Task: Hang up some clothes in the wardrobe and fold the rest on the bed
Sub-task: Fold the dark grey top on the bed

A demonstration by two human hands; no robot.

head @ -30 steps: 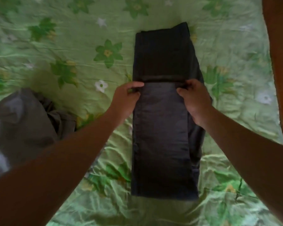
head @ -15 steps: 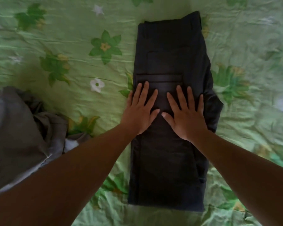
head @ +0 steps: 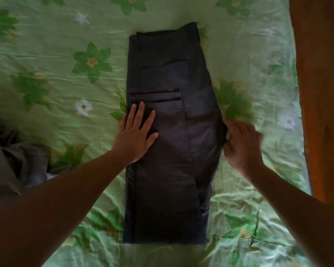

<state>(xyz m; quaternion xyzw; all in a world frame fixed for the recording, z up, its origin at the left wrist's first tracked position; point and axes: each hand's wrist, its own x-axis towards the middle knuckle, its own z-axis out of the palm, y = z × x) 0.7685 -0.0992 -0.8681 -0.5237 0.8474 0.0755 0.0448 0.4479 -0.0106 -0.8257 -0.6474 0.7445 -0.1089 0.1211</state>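
Dark folded trousers (head: 172, 74) lie lengthwise in the middle of the green flowered bed sheet (head: 56, 54), with the folded-over hem end lying near a pocket seam. My left hand (head: 136, 135) rests flat on the trousers' left side, fingers straight. At the bulging right edge of the trousers, my right hand (head: 241, 145) is blurred, and its curled fingers pinch the fabric there.
A crumpled grey garment (head: 12, 160) lies on the bed at the left edge. A brown wooden board (head: 320, 93) runs along the right side of the bed.
Both hands brought the hem end over and pressed it flat. Since then my right hand has slid off to the right edge of the trousers, while my left hand shifted slightly left.
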